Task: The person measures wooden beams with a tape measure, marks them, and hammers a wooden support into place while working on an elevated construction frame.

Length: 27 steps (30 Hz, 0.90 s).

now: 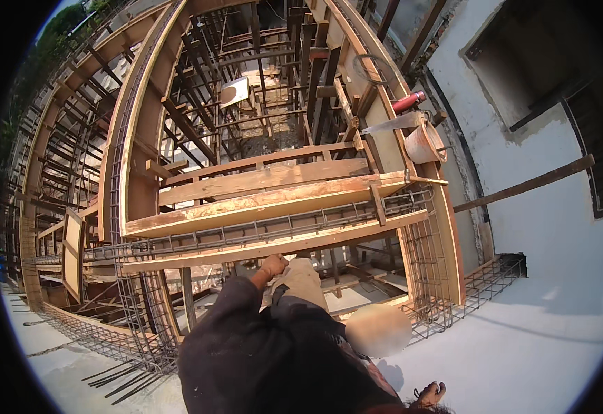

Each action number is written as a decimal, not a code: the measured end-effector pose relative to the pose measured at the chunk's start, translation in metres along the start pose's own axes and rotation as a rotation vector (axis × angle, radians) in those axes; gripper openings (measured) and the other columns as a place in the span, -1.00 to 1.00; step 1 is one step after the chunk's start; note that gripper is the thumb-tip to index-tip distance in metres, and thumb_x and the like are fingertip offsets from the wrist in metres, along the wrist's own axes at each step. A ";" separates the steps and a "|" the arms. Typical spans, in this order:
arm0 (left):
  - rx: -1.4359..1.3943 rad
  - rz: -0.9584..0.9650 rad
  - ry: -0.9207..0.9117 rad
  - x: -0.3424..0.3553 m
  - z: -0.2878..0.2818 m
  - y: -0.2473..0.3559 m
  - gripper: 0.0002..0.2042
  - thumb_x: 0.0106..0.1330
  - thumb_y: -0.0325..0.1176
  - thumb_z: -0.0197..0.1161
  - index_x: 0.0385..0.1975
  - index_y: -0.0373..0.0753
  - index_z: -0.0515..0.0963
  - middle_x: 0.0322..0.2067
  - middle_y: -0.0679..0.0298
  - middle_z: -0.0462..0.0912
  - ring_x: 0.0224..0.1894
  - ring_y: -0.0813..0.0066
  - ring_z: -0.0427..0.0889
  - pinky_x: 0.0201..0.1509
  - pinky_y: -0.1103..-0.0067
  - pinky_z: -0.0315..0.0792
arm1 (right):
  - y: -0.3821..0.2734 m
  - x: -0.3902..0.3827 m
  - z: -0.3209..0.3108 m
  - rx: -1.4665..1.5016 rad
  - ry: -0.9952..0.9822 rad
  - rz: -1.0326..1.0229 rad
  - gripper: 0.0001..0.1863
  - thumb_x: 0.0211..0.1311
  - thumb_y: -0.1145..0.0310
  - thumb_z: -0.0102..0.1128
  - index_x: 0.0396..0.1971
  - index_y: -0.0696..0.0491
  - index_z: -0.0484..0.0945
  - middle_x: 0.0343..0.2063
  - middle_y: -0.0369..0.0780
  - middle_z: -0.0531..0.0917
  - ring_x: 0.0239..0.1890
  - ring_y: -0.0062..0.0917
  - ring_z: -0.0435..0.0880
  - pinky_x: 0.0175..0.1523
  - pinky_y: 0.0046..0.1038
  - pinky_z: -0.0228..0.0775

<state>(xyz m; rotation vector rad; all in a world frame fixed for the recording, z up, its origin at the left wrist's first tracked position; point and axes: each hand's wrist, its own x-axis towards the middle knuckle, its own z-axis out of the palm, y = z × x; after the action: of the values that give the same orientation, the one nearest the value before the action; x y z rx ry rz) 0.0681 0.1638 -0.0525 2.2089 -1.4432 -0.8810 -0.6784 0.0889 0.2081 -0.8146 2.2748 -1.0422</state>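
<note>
My left hand [274,265] is at the end of a dark sleeve, its fingers closed beside my khaki trouser leg [298,285], just below the edge of a timber formwork board [329,234]; what it holds, if anything, is hidden. My right hand [430,395] shows at the lower edge, fingers apart and curved, holding nothing visible. A steel rebar cage [260,232] runs inside the formwork trough in front of me. A blurred beige patch [377,328] beside my body is too smeared to make out.
A pale bucket [422,143] with a saw blade [391,124] and a red cylinder [407,102] sit on the right-hand formwork. Timber props [211,117] fill the drop below. Upright rebar [146,310] stands left. A white surface [508,345] with openings lies right, crossed by a pole [522,186].
</note>
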 end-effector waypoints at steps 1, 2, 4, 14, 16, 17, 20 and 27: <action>-0.023 0.009 0.014 0.007 0.003 0.019 -0.85 0.16 -0.29 0.22 -0.41 -0.20 0.66 -0.43 0.17 0.70 -0.35 0.14 0.67 -0.21 0.31 0.56 | -0.006 -0.018 0.033 0.078 -0.049 0.054 -0.66 0.25 0.42 0.15 0.02 0.13 0.44 -0.62 -0.32 0.43 -0.66 -0.69 0.33 -0.60 -0.62 0.11; -0.309 -0.268 -0.067 0.015 0.003 0.053 -0.85 0.19 -0.30 0.21 -0.41 -0.21 0.65 -0.40 0.15 0.70 -0.33 0.17 0.66 -0.21 0.33 0.54 | -0.003 -0.021 0.045 0.136 -0.176 0.093 -0.70 0.27 0.39 0.15 -0.03 0.13 0.46 -0.60 -0.30 0.46 -0.65 -0.65 0.37 -0.59 -0.59 0.16; -0.595 -0.592 -0.128 -0.009 -0.013 0.068 -0.85 0.21 -0.31 0.19 -0.41 -0.22 0.64 -0.37 0.14 0.69 -0.31 0.20 0.65 -0.21 0.35 0.52 | 0.007 -0.044 0.105 0.208 -0.316 0.186 -0.84 0.26 0.34 0.21 -0.28 0.08 0.47 -0.62 -0.26 0.47 -0.69 -0.59 0.38 -0.62 -0.55 0.24; -0.276 -0.425 0.125 -0.156 0.073 -0.031 -0.82 0.18 -0.34 0.24 -0.32 -0.31 0.61 -0.37 0.11 0.67 -0.35 0.31 0.64 -0.31 0.41 0.47 | 0.054 -0.063 0.222 -0.453 -1.203 -0.248 -0.69 0.32 0.12 0.16 -0.17 0.06 0.58 -0.34 -0.17 0.64 -0.13 -0.32 0.61 -0.01 -0.23 0.41; -0.401 -0.555 0.148 -0.204 0.092 -0.050 -0.78 0.21 -0.31 0.22 -0.35 -0.37 0.58 -0.50 0.13 0.65 -0.49 0.38 0.64 -0.48 0.45 0.43 | 0.030 -0.061 0.200 -0.384 -1.136 -0.020 -0.70 0.32 0.13 0.16 -0.17 0.06 0.58 -0.34 -0.18 0.64 -0.14 -0.33 0.60 -0.03 -0.24 0.42; -0.493 -0.622 0.125 -0.206 0.095 -0.047 -0.79 0.21 -0.31 0.22 -0.35 -0.37 0.59 -0.50 0.13 0.65 -0.48 0.38 0.65 -0.47 0.45 0.43 | 0.017 -0.052 0.187 -0.358 -1.079 0.038 -0.70 0.32 0.14 0.16 -0.16 0.07 0.58 -0.34 -0.18 0.64 -0.15 -0.33 0.60 -0.04 -0.25 0.42; 0.194 -0.267 -0.247 -0.194 0.096 -0.007 -0.80 0.21 -0.32 0.22 -0.32 -0.33 0.61 -0.51 0.16 0.65 -0.48 0.36 0.67 -0.50 0.44 0.44 | -0.012 -0.025 0.155 -0.331 -0.920 0.071 -0.71 0.32 0.16 0.16 -0.16 0.07 0.58 -0.35 -0.18 0.64 -0.17 -0.34 0.60 -0.06 -0.26 0.42; -0.637 -0.910 -0.104 -0.180 0.068 -0.007 -0.76 0.22 -0.27 0.24 -0.19 -0.21 0.68 -0.25 0.06 0.74 -0.17 0.12 0.74 -0.10 0.29 0.59 | -0.015 -0.041 0.150 -0.234 -0.894 0.137 -0.73 0.31 0.20 0.16 -0.15 0.07 0.57 -0.36 -0.19 0.62 -0.22 -0.37 0.59 -0.10 -0.30 0.43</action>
<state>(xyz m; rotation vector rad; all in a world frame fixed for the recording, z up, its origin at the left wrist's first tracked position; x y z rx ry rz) -0.0240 0.3335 -0.0524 2.2406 -0.0283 -1.4720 -0.5475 0.0365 0.1410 -0.9500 1.6410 -0.2386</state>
